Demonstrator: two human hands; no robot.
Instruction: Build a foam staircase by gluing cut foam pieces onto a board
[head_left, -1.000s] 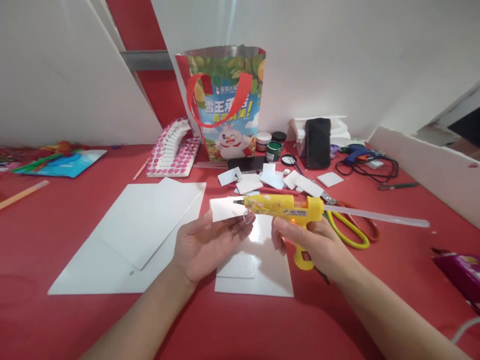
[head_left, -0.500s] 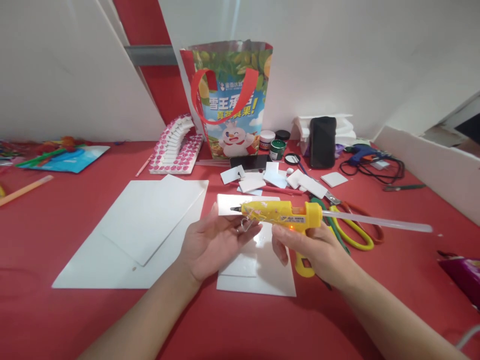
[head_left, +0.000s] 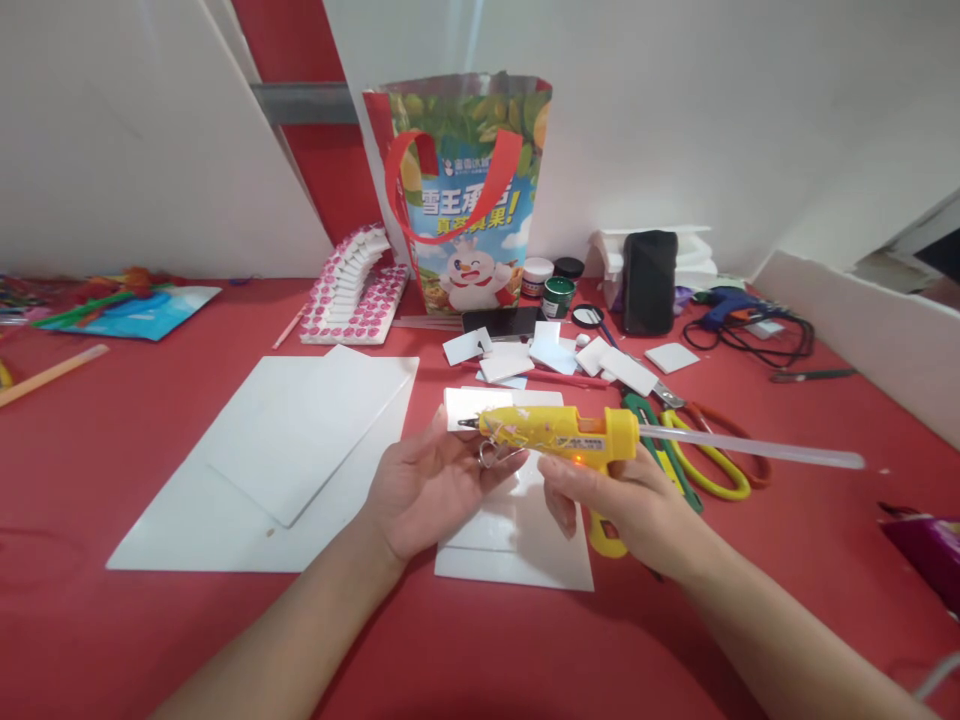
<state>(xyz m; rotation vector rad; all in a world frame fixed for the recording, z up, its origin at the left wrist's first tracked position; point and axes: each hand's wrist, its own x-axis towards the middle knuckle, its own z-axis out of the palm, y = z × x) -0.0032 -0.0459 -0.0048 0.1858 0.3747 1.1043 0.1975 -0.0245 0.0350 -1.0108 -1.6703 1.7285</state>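
Observation:
My right hand (head_left: 611,490) is wrapped round the handle of a yellow hot glue gun (head_left: 540,428), held level with its nozzle to the left. A clear glue stick (head_left: 750,446) juts from the gun's back, and a small orange light glows on its side. My left hand (head_left: 431,490), palm up and fingers curled, grips a small white board piece (head_left: 459,400) between thumb and fingers. The dark nozzle tip lies over that piece; whether they touch I cannot tell. Below both hands lies a white sheet of board (head_left: 517,568).
Larger white boards (head_left: 247,430) overlap on the red table to the left. Small white offcuts (head_left: 506,362), scissors (head_left: 712,470), paint jars (head_left: 557,297) and a black phone (head_left: 649,283) lie beyond. A printed bag (head_left: 472,200) and a pink-dotted stair model (head_left: 352,290) stand behind.
The glue gun has shifted slightly left, its nozzle moving along the small board piece. That piece sits a little farther right in view. Both hands keep their hold.

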